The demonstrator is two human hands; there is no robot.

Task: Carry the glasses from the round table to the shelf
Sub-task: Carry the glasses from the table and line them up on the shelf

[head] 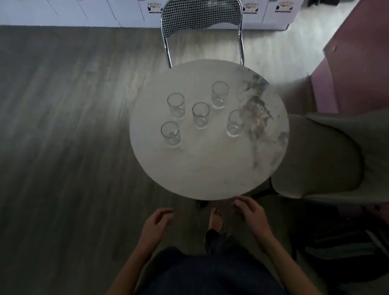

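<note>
Several clear drinking glasses stand upright on the round white marble table (205,171), grouped on its far half: one at the left (175,105), one in the middle (200,115), one at the back (219,95), one at the right (235,123), one nearest me (170,133). My left hand (154,225) hangs below the table's near edge, fingers loosely curled and apart, holding nothing. My right hand (250,212) sits just off the near rim, fingers spread, also holding nothing. No shelf is in sight.
A chrome chair with a checkered back (202,12) stands behind the table. An upholstered grey chair (321,156) presses against the table's right side. A pink cabinet (368,55) is at the far right, white boxes (84,3) line the back wall, and a dark bag (347,248) lies at lower right.
</note>
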